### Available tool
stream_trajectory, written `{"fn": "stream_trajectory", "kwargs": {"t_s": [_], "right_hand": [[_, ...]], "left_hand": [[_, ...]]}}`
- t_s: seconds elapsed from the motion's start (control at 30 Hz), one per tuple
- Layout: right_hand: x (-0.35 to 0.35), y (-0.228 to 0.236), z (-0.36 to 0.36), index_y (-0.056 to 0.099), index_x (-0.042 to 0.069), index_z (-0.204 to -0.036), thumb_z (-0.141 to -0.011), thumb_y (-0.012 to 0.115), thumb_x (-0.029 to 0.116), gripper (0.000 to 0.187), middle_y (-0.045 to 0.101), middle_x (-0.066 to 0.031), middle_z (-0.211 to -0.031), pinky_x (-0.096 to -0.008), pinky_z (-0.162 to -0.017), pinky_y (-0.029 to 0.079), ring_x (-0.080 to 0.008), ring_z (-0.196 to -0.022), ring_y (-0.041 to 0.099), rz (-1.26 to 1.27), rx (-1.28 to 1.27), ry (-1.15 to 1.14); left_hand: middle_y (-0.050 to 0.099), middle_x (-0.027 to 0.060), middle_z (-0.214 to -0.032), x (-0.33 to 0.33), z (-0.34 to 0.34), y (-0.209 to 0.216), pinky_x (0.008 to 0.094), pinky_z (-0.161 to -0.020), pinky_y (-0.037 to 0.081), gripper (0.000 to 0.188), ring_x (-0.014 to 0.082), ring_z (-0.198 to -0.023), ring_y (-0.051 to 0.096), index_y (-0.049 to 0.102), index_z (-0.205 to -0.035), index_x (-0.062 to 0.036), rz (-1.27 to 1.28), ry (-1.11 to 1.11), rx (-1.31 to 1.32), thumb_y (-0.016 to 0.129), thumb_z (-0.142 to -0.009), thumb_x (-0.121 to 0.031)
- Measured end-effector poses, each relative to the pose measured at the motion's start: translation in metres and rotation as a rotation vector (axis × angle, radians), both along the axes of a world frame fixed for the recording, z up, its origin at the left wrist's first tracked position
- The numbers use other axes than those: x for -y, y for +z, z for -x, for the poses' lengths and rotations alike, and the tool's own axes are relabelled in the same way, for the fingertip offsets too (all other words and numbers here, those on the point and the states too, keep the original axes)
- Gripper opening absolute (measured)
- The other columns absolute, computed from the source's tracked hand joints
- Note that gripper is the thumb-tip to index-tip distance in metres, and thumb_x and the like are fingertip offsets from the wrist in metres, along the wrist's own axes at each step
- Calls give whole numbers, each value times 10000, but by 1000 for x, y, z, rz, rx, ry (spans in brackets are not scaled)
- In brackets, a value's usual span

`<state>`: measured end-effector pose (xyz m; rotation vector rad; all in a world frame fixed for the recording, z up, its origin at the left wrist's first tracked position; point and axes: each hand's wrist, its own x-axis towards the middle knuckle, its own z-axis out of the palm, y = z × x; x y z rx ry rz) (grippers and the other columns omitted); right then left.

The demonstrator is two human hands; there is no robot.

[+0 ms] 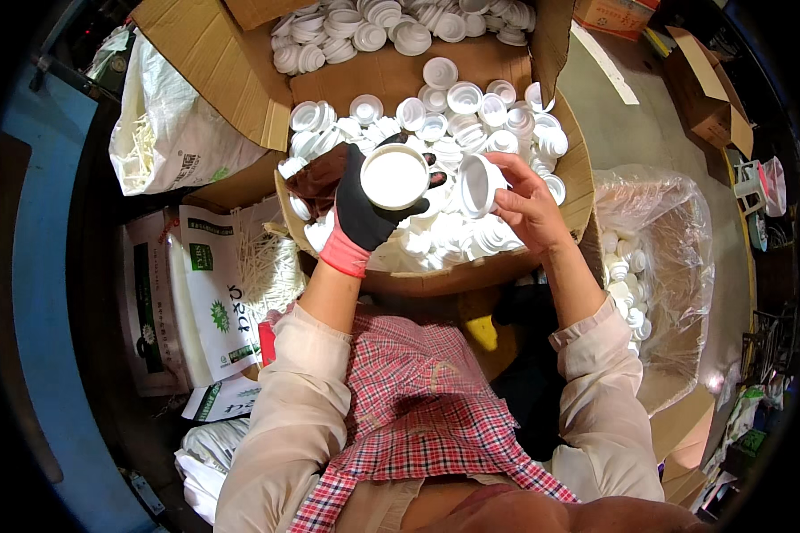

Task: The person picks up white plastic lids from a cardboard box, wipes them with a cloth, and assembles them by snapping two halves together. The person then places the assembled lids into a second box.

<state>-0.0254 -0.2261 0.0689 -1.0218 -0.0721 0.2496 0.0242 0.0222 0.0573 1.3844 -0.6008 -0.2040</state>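
Box (436, 282) of white caps (465, 98), two held

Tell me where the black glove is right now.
In the head view, the black glove is on the left hand, just left of centre, gripping a round white piece over the open carton.

– Which colour is the floor (658, 133), please?
– It is grey, and one white strip (606, 64) lies on it.
– And at the left side?
– A long blue surface (49, 284) stretches there.
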Motion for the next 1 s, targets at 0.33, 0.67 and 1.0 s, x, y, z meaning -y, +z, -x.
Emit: {"fn": "stream_trajectory", "kwargs": {"t_s": [0.33, 0.67, 1.0], "right_hand": [[1, 2, 6, 569, 68, -1205, -725, 785, 65, 526, 545, -62, -1259, -350, -1039, 386, -203, -1204, 496, 137, 270, -27], [1, 3, 11, 586, 111, -1193, -697, 787, 67, 536, 500, -58, -1333, -357, -1045, 372, -215, -1267, 445, 376, 359, -21], [-24, -2, 17, 575, 26, -1204, -587, 707, -8, 632, 465, -38, -1387, -374, -910, 491, -307, -1065, 502, 1431, 1089, 171]], "left_hand": [[583, 176, -1271, -5, -6, -7, 394, -923, 509, 664, 304, -1137, 597, 393, -1350, -40, 645, -339, -592, 264, -983, -578], [600, 206, -1188, -9, -5, -5, 397, -712, 571, 642, 351, -1069, 617, 438, -1304, 18, 75, -59, -190, 269, -1008, -526], [673, 106, -898, -5, 4, 11, 289, -585, 530, 665, 182, -719, 658, 576, -1133, -4, -179, 41, -371, 259, -1002, -573]]}}
